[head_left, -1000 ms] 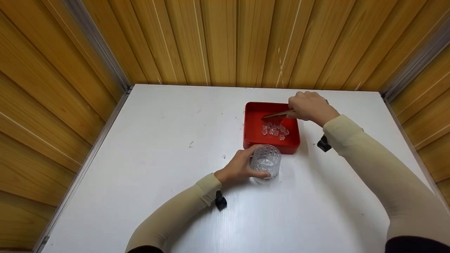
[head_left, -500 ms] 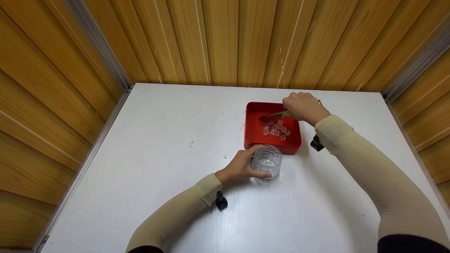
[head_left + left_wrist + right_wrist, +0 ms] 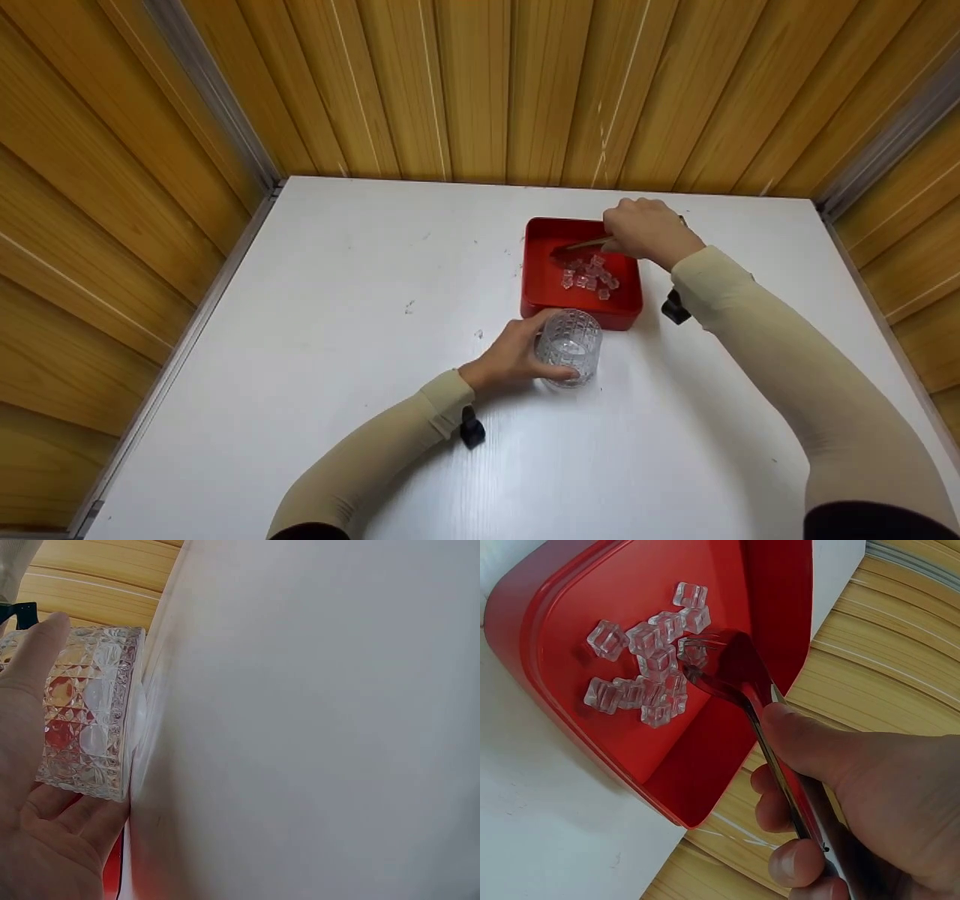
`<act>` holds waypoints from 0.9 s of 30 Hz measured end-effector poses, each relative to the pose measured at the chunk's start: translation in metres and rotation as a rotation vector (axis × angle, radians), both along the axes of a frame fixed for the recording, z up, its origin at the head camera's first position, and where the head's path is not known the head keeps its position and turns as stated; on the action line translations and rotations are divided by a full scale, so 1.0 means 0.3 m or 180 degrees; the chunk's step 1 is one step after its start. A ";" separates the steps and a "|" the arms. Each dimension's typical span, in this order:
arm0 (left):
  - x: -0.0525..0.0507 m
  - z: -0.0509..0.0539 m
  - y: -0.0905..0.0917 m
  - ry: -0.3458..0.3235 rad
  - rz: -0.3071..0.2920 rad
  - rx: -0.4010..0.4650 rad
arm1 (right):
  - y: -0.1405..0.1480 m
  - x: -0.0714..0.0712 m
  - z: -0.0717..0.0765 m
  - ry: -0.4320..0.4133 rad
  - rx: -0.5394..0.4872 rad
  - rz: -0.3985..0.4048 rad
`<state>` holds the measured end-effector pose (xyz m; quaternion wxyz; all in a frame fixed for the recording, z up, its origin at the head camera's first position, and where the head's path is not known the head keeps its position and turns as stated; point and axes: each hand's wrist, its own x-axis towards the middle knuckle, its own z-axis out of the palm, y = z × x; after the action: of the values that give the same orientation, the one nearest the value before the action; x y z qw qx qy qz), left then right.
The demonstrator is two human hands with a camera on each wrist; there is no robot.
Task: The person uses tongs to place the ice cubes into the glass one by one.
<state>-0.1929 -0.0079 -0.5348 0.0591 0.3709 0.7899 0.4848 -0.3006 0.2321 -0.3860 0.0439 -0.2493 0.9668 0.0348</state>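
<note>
My left hand (image 3: 514, 352) grips a clear cut-pattern glass (image 3: 576, 337), thumb on the near side and fingers round the far side. The glass stands upright on the table, just in front of a red square tray (image 3: 536, 296). In the left wrist view the thumb lies across the textured wall of the glass (image 3: 90, 720). My right hand (image 3: 649, 229) holds metal tongs (image 3: 769, 742) over the tray. In the right wrist view, the tong tips are at one of several clear ice-like cubes (image 3: 656, 660); whether they pinch it I cannot tell.
A white table (image 3: 360, 300) carries the tray and glass. Wood-look panels (image 3: 465, 90) rise behind the table and at both sides. The tray's raised walls surround the cubes, and the right hand is over its far right rim.
Over the first half second my right hand shifted a little left with the tongs, and some cubes moved slightly. Since then it has barely moved. The left hand and glass stay in place.
</note>
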 end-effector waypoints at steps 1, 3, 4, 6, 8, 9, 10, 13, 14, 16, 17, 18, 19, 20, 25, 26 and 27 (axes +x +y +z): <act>0.001 0.000 0.000 0.0014 -0.0008 0.0008 | 0.001 0.000 -0.002 0.0010 -0.0001 -0.0002; 0.002 0.001 0.001 0.0028 -0.0012 0.0013 | 0.000 0.001 -0.003 0.0022 0.0004 0.0000; 0.002 0.001 0.001 0.0028 -0.0007 0.0009 | 0.001 0.000 -0.004 0.0019 0.0009 0.0003; 0.004 0.003 0.001 0.0007 -0.0001 -0.0003 | 0.000 0.001 -0.005 0.0022 0.0036 0.0017; 0.004 0.004 0.000 -0.0003 0.0014 -0.0018 | 0.002 0.000 -0.006 0.0041 0.0070 0.0039; 0.004 0.005 0.000 -0.0007 0.0020 -0.0026 | 0.005 -0.001 -0.007 0.0050 0.0084 0.0049; 0.004 0.006 0.000 -0.0013 0.0022 -0.0029 | 0.008 -0.003 -0.008 0.0055 0.0098 0.0053; 0.004 0.006 0.000 -0.0005 0.0033 -0.0044 | 0.020 -0.004 -0.008 0.0077 0.0111 0.0060; 0.004 0.006 0.000 -0.0002 0.0038 -0.0051 | 0.024 -0.004 -0.008 0.0076 0.0095 0.0051; 0.004 0.005 0.000 -0.0003 0.0047 -0.0061 | 0.032 -0.005 -0.005 0.0077 0.0040 0.0031; 0.003 0.004 0.000 0.0005 0.0050 -0.0065 | 0.037 -0.006 -0.004 0.0079 0.0010 0.0025; 0.003 0.004 0.000 0.0006 0.0055 -0.0066 | 0.041 -0.006 -0.002 0.0080 -0.0019 0.0021; 0.003 0.003 0.000 0.0014 0.0056 -0.0063 | 0.045 -0.005 0.000 0.0086 -0.0049 0.0019; 0.003 0.003 -0.001 0.0002 0.0052 -0.0051 | 0.049 -0.004 0.001 0.0085 -0.0071 0.0012; 0.002 0.000 -0.001 0.0018 0.0041 -0.0011 | 0.070 0.008 0.002 0.0094 -0.0158 0.0021; 0.003 0.000 0.000 0.0017 0.0038 -0.0013 | 0.075 0.012 0.003 0.0108 -0.0173 0.0027; 0.003 -0.001 0.001 0.0018 0.0035 -0.0016 | 0.079 0.015 0.003 0.0123 -0.0185 0.0031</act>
<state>-0.1921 -0.0078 -0.5352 0.0550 0.3678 0.7933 0.4820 -0.2960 0.2559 -0.3852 0.0178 -0.2545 0.9668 0.0116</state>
